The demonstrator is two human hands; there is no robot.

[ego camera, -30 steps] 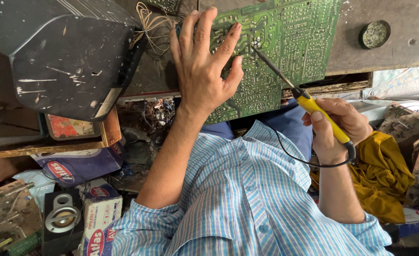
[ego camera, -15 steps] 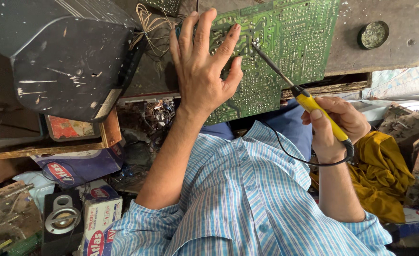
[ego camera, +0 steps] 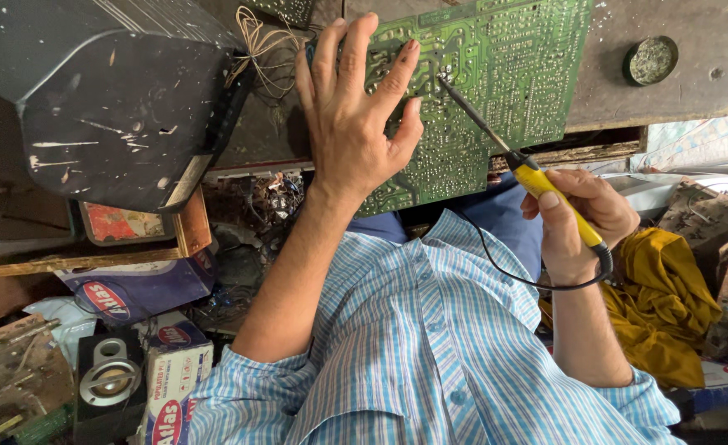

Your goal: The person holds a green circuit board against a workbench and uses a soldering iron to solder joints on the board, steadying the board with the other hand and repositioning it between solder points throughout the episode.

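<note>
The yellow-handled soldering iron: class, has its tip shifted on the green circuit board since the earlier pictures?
No. The yellow-handled soldering iron keeps its tip at the same spot on the green circuit board, beside the left hand's fingertips.

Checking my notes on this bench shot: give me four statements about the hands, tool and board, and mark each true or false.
1. The left hand lies spread on the green circuit board. True.
2. The right hand holds a red screwdriver. False: it holds a yellow-handled soldering iron.
3. The iron's tip meets the board. True.
4. The yellow cloth covers the board. False: it lies beside the right forearm.
</note>
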